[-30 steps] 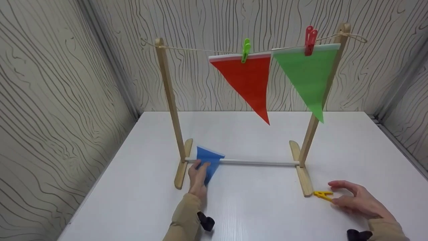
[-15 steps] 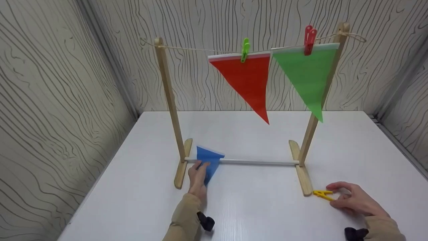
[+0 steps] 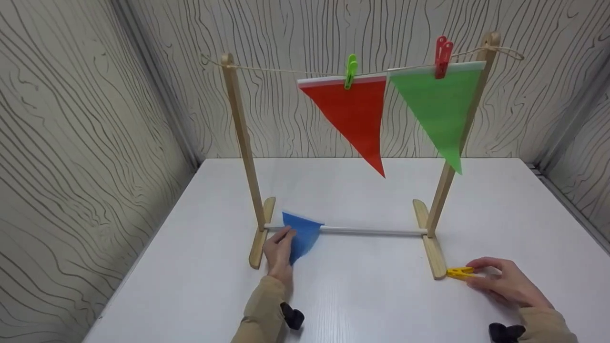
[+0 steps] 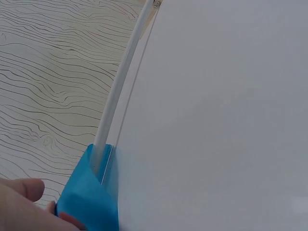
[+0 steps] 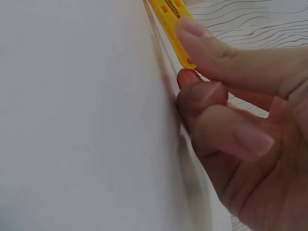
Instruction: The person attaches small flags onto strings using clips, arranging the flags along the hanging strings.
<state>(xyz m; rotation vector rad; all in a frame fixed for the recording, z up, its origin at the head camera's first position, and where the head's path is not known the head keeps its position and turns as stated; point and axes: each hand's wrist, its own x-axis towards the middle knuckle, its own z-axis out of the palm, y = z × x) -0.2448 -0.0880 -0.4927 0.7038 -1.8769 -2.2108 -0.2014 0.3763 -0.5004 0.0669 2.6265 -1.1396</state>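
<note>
My left hand (image 3: 278,252) pinches a blue triangular flag (image 3: 306,234) by its left side. The flag lies over the white crossbar (image 3: 371,230); in the left wrist view, the blue flag (image 4: 89,197) bends around the bar's end part. Down at the right, my right hand (image 3: 507,284) pinches a yellow clothespin (image 3: 458,272) between thumb and fingers, its far end right at the tip of the stand's right foot (image 3: 434,259). From the right wrist, the thumb presses on one arm of the clothespin (image 5: 169,24).
Two wooden posts, left (image 3: 241,138) and right (image 3: 445,183), carry a string (image 3: 271,70). A green clothespin (image 3: 350,71) holds a red flag (image 3: 357,112) on it; a red clothespin (image 3: 442,57) holds a green flag (image 3: 438,95). Patterned walls surround the white table (image 3: 362,295).
My right fingers have closed in on the yellow clothespin and squeeze its arms together. My left hand has shifted slightly left, its fingertips drawn together on the blue flag, which now bends more.
</note>
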